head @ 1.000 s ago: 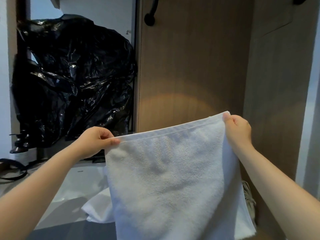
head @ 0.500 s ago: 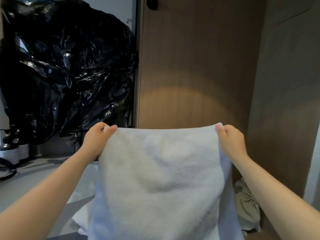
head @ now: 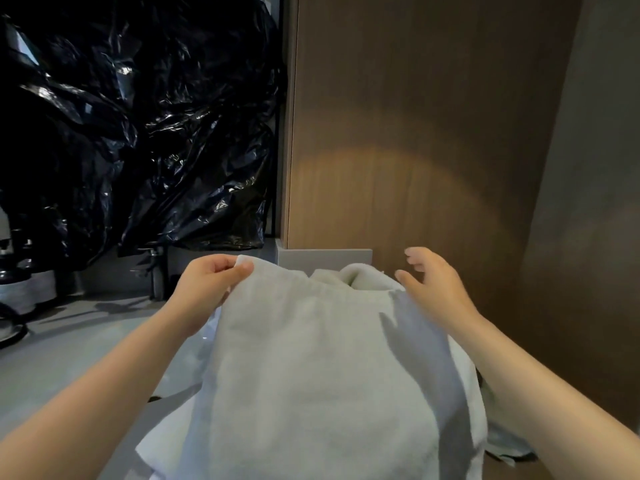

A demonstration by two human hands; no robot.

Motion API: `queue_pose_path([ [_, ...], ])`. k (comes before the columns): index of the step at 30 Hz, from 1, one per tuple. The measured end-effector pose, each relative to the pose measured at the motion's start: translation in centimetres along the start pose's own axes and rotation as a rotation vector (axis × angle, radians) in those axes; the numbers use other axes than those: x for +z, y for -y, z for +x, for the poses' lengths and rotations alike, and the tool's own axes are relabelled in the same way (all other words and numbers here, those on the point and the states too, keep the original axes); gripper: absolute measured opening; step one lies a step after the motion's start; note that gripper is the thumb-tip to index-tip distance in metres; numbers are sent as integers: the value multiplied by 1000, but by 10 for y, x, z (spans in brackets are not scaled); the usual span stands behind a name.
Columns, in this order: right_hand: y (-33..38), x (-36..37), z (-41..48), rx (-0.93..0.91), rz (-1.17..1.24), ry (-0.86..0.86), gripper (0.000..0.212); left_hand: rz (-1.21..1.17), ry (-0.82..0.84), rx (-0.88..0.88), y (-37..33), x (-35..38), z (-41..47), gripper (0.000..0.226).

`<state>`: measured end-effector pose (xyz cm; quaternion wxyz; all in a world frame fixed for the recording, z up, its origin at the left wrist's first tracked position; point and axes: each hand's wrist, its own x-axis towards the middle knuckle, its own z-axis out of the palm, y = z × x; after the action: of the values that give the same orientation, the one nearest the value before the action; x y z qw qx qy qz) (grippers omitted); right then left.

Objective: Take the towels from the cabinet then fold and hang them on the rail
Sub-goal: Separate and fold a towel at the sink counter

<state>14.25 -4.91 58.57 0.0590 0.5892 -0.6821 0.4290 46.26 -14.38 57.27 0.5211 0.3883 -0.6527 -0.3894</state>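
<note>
A white towel [head: 311, 368] hangs in front of me over the edge of the grey counter [head: 69, 344]. My left hand [head: 207, 285] pinches its upper left corner between thumb and fingers. My right hand [head: 433, 282] hovers just off the upper right corner with its fingers spread and loosely bent, holding nothing. The towel's top right edge has slumped into a loose fold [head: 360, 277]. More white cloth [head: 166, 445] lies under the towel at the bottom. No rail is in view.
A crumpled black plastic bag [head: 138, 126] fills the upper left above the counter. Dark bottles [head: 20, 271] stand at the far left edge. A brown wooden cabinet panel [head: 415, 133] rises straight ahead, with a grey block [head: 325, 259] at its base.
The towel has come down from chest height. My right hand has let go of its corner and opened. My left hand keeps its pinch. The view has tilted downward.
</note>
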Motion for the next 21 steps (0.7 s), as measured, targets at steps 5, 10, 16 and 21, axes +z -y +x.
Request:
queue_pose_path([
  [5, 68, 23, -12, -242, 247, 225, 32, -203, 90, 30, -23, 0, -19, 12],
  [10, 111, 32, -20, -340, 401, 326, 34, -126, -2, 151, -41, 2, -38, 8],
  [16, 132, 30, -27, -394, 473, 264, 20, -41, -87, 218, -57, 10, -51, 7],
  [21, 132, 22, -24, -391, 359, 153, 19, -34, -48, 224, -63, 20, -65, 22],
])
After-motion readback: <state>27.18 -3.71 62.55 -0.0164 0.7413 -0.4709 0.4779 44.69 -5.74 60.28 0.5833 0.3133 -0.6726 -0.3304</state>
